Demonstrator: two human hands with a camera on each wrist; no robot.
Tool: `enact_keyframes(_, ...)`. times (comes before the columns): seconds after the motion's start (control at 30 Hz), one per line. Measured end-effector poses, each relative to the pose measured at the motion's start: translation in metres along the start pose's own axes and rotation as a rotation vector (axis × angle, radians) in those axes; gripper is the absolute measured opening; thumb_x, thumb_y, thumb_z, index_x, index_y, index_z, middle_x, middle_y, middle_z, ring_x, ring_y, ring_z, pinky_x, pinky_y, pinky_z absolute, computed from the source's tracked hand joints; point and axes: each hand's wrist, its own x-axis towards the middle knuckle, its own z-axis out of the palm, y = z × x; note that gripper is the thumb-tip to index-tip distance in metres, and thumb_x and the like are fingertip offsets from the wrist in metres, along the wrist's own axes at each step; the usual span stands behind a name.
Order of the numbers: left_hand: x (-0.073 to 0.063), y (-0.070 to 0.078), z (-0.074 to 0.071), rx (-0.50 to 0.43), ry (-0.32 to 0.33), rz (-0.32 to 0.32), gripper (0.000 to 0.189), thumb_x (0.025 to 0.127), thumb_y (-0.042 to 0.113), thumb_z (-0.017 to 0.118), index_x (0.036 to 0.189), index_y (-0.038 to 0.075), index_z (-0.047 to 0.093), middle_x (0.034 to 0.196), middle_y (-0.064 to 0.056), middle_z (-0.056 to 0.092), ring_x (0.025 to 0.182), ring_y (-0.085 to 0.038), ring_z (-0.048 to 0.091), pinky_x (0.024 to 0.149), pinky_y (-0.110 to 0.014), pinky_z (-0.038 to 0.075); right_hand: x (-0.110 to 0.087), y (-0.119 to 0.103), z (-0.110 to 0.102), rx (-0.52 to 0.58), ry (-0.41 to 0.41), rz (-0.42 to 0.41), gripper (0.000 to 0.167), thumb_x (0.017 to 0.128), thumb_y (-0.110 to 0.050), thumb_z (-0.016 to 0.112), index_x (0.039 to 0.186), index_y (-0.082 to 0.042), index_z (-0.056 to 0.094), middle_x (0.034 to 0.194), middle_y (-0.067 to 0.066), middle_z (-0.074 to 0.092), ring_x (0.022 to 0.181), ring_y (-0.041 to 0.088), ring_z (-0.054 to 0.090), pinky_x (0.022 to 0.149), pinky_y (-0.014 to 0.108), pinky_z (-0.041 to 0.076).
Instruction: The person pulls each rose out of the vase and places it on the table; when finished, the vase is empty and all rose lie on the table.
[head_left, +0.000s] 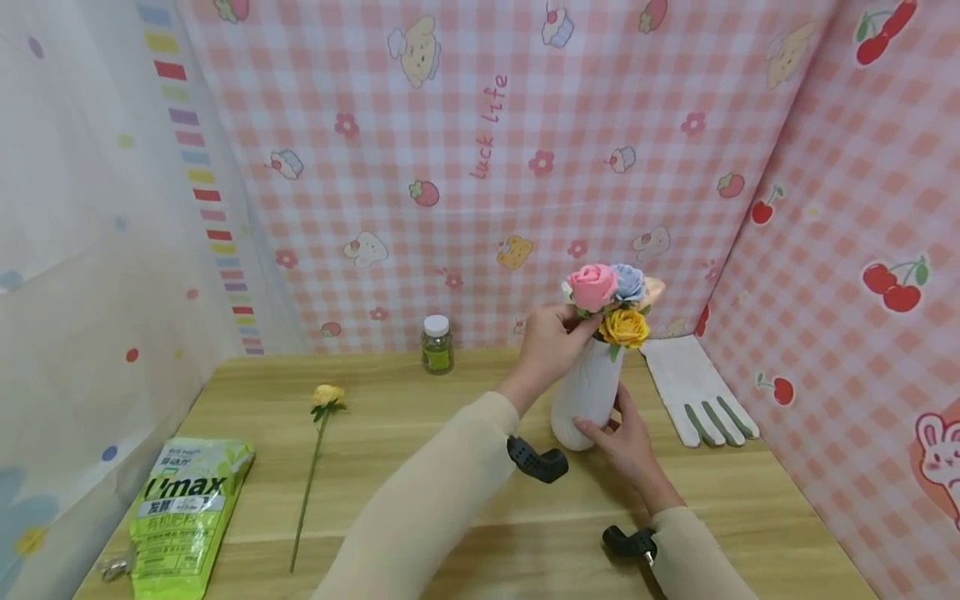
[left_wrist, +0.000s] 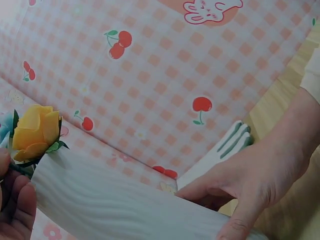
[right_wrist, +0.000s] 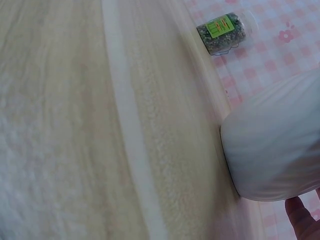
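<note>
A white ribbed vase (head_left: 588,392) stands on the table with several artificial roses at its mouth: a pink rose (head_left: 592,287), a blue rose (head_left: 628,283), a yellow rose (head_left: 624,328) and a pale peach one. Just under the blooms, at the rim, my left hand (head_left: 553,346) pinches a rose stem; which bloom it belongs to is partly hidden. Low on the vase, my right hand (head_left: 626,442) grips its side, thumb in front. The left wrist view shows the yellow rose (left_wrist: 37,131) close to the left fingers and my right hand (left_wrist: 265,175) around the lower vase.
One yellow rose (head_left: 328,396) lies on the table to the left, near a green fertilizer bag (head_left: 183,517) with a small metal object beside it. A white-capped jar (head_left: 437,346) stands at the back. White gloves (head_left: 697,387) lie right of the vase. Checked cloth walls rise behind and right.
</note>
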Motion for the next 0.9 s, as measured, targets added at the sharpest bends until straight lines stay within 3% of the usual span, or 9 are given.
enact_keyframes(0.37,-0.001,-0.009,-0.003,0.014,0.031,-0.017,0.017,0.090,0.019,0.069,0.086,0.004,0.076,0.072,-0.001,0.070,0.061,-0.005,0.062,0.057,-0.020,0.053,-0.001,0.002,0.000,0.011,0.015,-0.025,0.092,0.083,-0.032,0.077,0.153,-0.015,0.020,0.139,0.014,0.041,0.127,0.026,0.039,0.099,0.054,0.039)
enact_keyframes(0.6,0.003,-0.005,-0.009,-0.129,0.067,-0.020,0.017,0.091,0.015,0.067,0.092,0.000,0.074,0.078,-0.006,0.071,0.066,-0.011,0.067,0.063,-0.024,0.056,-0.009,-0.022,0.000,0.032,0.003,-0.039,0.089,0.084,-0.021,0.077,0.151,-0.004,0.020,0.137,0.022,0.041,0.125,0.032,0.039,0.098,0.057,0.039)
enact_keyframes(0.7,0.006,0.003,-0.014,-0.204,0.095,-0.033,0.018,0.094,0.016,0.064,0.093,-0.001,0.072,0.079,-0.010,0.070,0.068,-0.017,0.068,0.066,-0.027,0.057,-0.013,-0.033,0.000,0.027,0.002,-0.041,0.088,0.085,-0.020,0.076,0.150,0.000,0.020,0.137,0.023,0.041,0.125,0.032,0.039,0.098,0.057,0.039)
enact_keyframes(0.77,0.007,0.004,-0.017,-0.217,0.098,-0.046,0.018,0.094,0.017,0.064,0.095,0.000,0.070,0.081,-0.009,0.070,0.071,-0.018,0.068,0.066,-0.028,0.057,-0.010,-0.024,0.001,0.040,0.009,-0.039,0.088,0.084,-0.021,0.077,0.150,-0.004,0.022,0.137,0.021,0.041,0.125,0.030,0.039,0.099,0.056,0.038)
enact_keyframes(0.9,0.006,-0.001,-0.020,-0.139,0.078,-0.056,0.014,0.092,0.017,0.067,0.092,0.004,0.070,0.080,-0.003,0.071,0.072,-0.012,0.067,0.066,-0.026,0.056,-0.002,-0.001,0.002,0.037,0.024,-0.049,0.090,0.082,-0.025,0.078,0.151,-0.009,0.022,0.138,0.017,0.042,0.126,0.027,0.039,0.099,0.054,0.039)
